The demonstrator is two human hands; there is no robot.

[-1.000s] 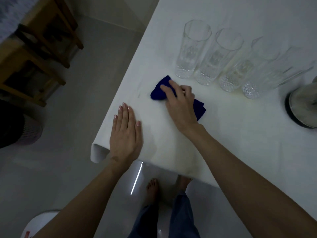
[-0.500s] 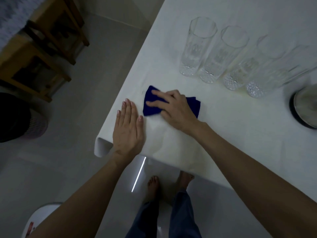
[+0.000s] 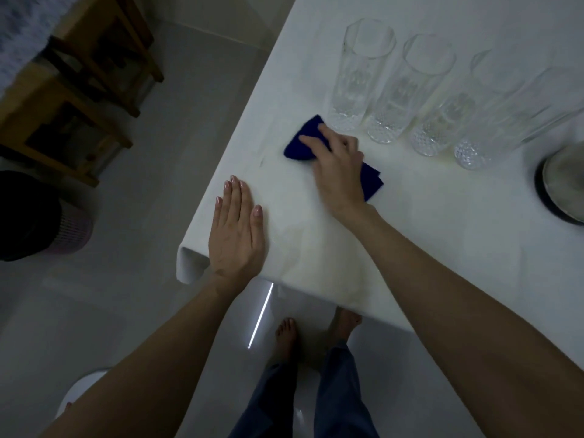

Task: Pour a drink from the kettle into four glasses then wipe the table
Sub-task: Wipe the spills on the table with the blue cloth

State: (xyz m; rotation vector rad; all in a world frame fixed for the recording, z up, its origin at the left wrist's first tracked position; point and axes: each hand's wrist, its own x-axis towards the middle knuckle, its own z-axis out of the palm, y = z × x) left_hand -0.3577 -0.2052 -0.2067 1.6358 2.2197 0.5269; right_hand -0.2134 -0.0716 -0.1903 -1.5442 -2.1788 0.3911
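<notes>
My right hand [image 3: 338, 170] presses a dark blue cloth [image 3: 303, 142] flat on the white table [image 3: 442, 248], just in front of a row of tall clear glasses [image 3: 360, 77]. The cloth shows on both sides of the hand. My left hand [image 3: 235, 230] lies flat, fingers together, on the table's near left corner. The steel kettle [image 3: 562, 184] stands at the right edge of view, partly cut off. The glasses look clear; I cannot tell their fill level.
The tablecloth's corner [image 3: 189, 263] hangs over the near left edge. Wooden furniture [image 3: 79, 90] and a dark bin [image 3: 34, 216] stand on the floor to the left. My bare feet [image 3: 286, 336] are below the table's near edge. A white round object [image 3: 79, 390] sits bottom left.
My right hand has swept the blue cloth from beside my left hand back up and right toward the glasses. My left hand stays planted on the corner.
</notes>
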